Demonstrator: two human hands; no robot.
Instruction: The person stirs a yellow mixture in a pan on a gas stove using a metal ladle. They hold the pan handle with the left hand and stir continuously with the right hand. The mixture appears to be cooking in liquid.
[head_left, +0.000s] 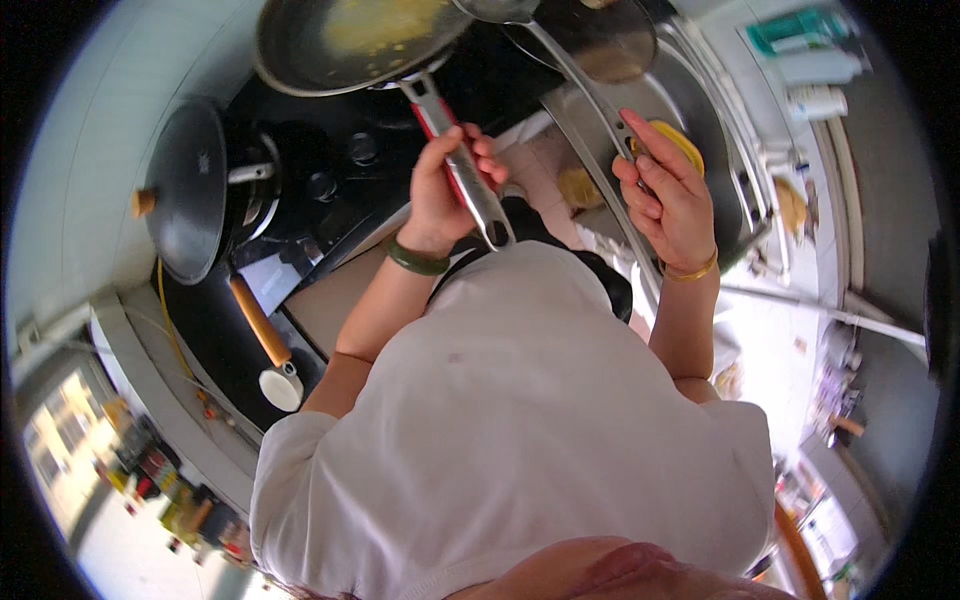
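Observation:
My left hand (450, 180), with a green bangle at its wrist, is closed around the metal and red handle of a frying pan (300, 67). Yellowish food or liquid (382, 26) with small bits lies in the pan, whose far side is cut off by the picture's top edge. In my right hand (671, 195) is the handle of a metal ladle or turner (574, 71), its index finger stretched along the shaft. The tool's head reaches the top edge beside the pan, so its exact shape cannot be told.
A dark lid with a wooden knob (142, 202) leans over a pot on the black stove (352, 172) at left. Nearby are a wooden handle (259, 319) and a white cup (281, 388). At right, a metal sink (652, 105) has a yellow object in it; bottles (799, 34) stand beyond.

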